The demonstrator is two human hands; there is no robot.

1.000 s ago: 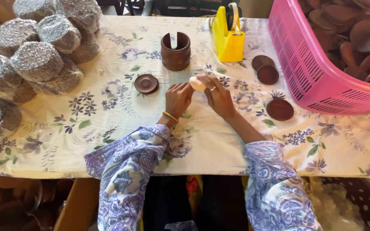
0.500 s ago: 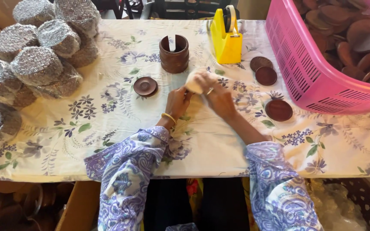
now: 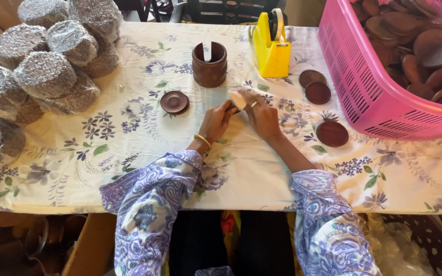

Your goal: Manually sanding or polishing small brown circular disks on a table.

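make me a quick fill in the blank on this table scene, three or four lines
1. The basket at the right, full of brown wooden pieces, is ____ in colour.
2. The tape dispenser is ____.
3. The wooden cup stands ____ the dispenser, seen from the camera.
4. Both hands, left hand and right hand, hold one small ____-coloured object.

Missing words: pink; yellow; left of; cream

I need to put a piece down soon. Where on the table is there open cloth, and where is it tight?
Open cloth lies between the bubble-wrapped bundles and the left hand, and along the near edge below the pink basket. It is crowded around the wooden cup, yellow tape dispenser, the small wooden lids and the right hand.
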